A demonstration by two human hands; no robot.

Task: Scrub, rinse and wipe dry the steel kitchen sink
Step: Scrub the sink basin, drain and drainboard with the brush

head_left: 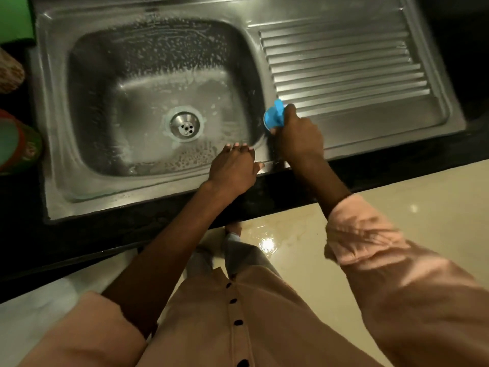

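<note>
Soap film coats the rectangular steel kitchen sink (79, 168) set in the dark counter ahead of us, so we judge its rigid metal slick underhand. Our right hand (296, 139) grips a round blue plastic scrubber (274, 116) at the basin's right rim, beside the ridged draining board (344, 64). Our left hand (232, 168) rests with fingers straight on the near rim, the sensible place to brace.

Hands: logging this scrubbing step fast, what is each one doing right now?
Left hand: open, fingers resting on the sink's front rim, holding nothing.
Right hand: gripping the blue scrubber at the basin's right edge.
</note>
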